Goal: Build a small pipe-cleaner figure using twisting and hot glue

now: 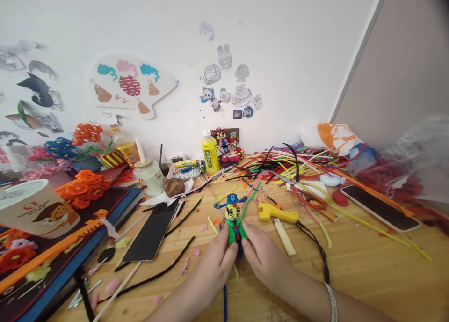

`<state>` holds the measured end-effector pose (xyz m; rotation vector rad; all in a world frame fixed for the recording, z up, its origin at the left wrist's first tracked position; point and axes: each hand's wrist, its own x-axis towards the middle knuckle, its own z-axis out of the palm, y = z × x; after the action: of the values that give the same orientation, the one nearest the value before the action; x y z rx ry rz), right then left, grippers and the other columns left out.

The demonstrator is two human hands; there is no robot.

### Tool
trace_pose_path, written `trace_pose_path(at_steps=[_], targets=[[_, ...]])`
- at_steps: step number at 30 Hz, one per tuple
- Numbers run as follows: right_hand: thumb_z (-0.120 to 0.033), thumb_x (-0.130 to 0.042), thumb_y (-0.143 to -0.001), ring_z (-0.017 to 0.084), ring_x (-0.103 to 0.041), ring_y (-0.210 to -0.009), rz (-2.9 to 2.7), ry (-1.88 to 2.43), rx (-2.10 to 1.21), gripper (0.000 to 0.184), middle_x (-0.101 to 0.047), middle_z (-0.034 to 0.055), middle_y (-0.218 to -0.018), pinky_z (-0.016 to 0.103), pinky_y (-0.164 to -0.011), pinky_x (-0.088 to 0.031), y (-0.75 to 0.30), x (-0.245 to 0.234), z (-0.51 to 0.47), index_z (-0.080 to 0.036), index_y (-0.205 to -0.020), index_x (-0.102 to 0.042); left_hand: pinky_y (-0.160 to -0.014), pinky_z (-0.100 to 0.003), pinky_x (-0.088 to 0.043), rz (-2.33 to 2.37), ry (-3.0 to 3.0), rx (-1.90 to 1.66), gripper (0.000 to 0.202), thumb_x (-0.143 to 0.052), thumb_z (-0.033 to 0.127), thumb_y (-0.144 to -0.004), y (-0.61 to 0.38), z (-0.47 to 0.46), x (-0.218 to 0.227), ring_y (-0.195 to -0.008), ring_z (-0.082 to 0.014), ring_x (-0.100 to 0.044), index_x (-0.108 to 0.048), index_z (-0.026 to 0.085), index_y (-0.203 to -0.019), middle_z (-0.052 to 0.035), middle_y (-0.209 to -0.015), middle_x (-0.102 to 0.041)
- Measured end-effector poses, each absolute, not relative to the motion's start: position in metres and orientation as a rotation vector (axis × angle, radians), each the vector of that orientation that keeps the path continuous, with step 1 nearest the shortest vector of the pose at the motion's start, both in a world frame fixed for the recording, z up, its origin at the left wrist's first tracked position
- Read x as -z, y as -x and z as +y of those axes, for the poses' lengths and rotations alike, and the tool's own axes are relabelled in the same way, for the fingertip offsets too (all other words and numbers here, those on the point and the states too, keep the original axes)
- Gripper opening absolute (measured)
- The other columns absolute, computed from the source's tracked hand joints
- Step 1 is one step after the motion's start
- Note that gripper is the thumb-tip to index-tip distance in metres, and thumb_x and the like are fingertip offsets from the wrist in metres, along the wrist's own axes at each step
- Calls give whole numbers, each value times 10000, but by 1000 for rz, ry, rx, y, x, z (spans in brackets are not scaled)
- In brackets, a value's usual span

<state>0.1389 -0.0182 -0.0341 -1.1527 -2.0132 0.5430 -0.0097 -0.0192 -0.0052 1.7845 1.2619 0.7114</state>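
Between my two hands a small pipe-cleaner figure [232,213] stands upright just above the table. It has a blue winged hat, a yellow face with black markings, and a green and dark blue body with a red patch. My left hand [222,249] grips its left side, thumb against the front. From the other side, my right hand [257,249] closes on it the same way. The lower body is partly hidden by my thumbs. Right of the figure lie a yellow hot glue gun [278,213] and a pale lighter [284,237].
A black phone [150,232] lies to the left, another phone [380,208] far right. Behind stand a yellow drink bottle [210,154] and a glass jar [149,178]. Loose pipe cleaners [277,160] pile up at the back right. A paper cup [38,209] stands at the left.
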Motion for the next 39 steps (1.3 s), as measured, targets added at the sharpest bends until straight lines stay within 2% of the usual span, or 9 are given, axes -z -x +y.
trace_pose_path(at_steps=[7,10,15,22,25,28,31,35,39], targets=[[-154,-342,-861,214,-462,-1139,-2023,1141,-569,423,-514,135,-1222,402,-982,-366,-138,40,-17,-145,-1282,-383,-1011,-357,-280,1244,-1821,-712,462,-400,308,-835,12,-17,10,-1208,-234,-410,-411,178,-1278,-102,-1327,-460],[-153,-338,-862,214,-463,-1137,-2039,1141,-592,423,-513,138,-1222,397,-977,-373,-139,40,-17,-139,-1283,-381,-1011,-368,-278,1275,-1825,-678,469,-404,314,-832,13,-16,11,-1214,-243,-401,-411,176,-1280,-106,-1330,-456],[-159,-340,-864,238,-479,-1114,-2042,1159,-559,418,-530,148,-1197,416,-956,-387,-138,40,-19,-138,-1279,-388,-964,-325,-340,1196,-1883,-730,398,-386,280,-843,12,-16,9,-1144,-232,-473,-477,197,-1221,-89,-1248,-541],[-153,-349,-865,227,-489,-1105,-2005,1098,-572,391,-536,136,-1197,408,-949,-389,-138,34,-15,-146,-1249,-422,-991,-376,-306,1207,-1779,-803,412,-416,297,-828,14,-12,17,-1156,-251,-444,-476,189,-1221,-94,-1239,-539],[-160,-372,-857,219,-492,-1106,-1904,1067,-650,365,-546,112,-1193,392,-953,-385,-138,28,-12,-172,-1208,-470,-926,-354,-379,1088,-1695,-887,394,-482,331,-799,11,-6,20,-1064,-244,-500,-506,201,-1170,-74,-1126,-598],[-211,-406,-852,215,-491,-1111,-1782,1075,-779,379,-553,99,-1185,378,-945,-394,-139,25,-11,-183,-1226,-461,-757,-323,-476,958,-1512,-980,411,-600,333,-716,9,1,22,-906,-235,-560,-536,191,-1096,-68,-993,-627],[-264,-426,-846,204,-545,-1032,-1679,1095,-916,424,-585,98,-1116,356,-879,-447,-141,27,-8,-179,-1262,-416,-599,-294,-490,917,-1281,-1055,425,-653,341,-673,11,8,21,-718,-189,-571,-539,185,-1052,-57,-885,-620],[-254,-420,-829,183,-590,-887,-1616,1145,-908,384,-604,91,-1006,347,-832,-460,-145,35,1,-155,-1198,-451,-661,-271,-467,919,-1105,-1222,448,-723,274,-617,18,16,18,-703,-147,-565,-533,193,-1015,-31,-854,-609],[-236,-427,-800,177,-595,-822,-1590,1129,-877,333,-605,74,-927,329,-785,-467,-147,41,8,-150,-1116,-488,-650,-243,-452,960,-1058,-1309,406,-764,223,-554,25,24,19,-689,-135,-565,-573,178,-909,-21,-795,-623]])
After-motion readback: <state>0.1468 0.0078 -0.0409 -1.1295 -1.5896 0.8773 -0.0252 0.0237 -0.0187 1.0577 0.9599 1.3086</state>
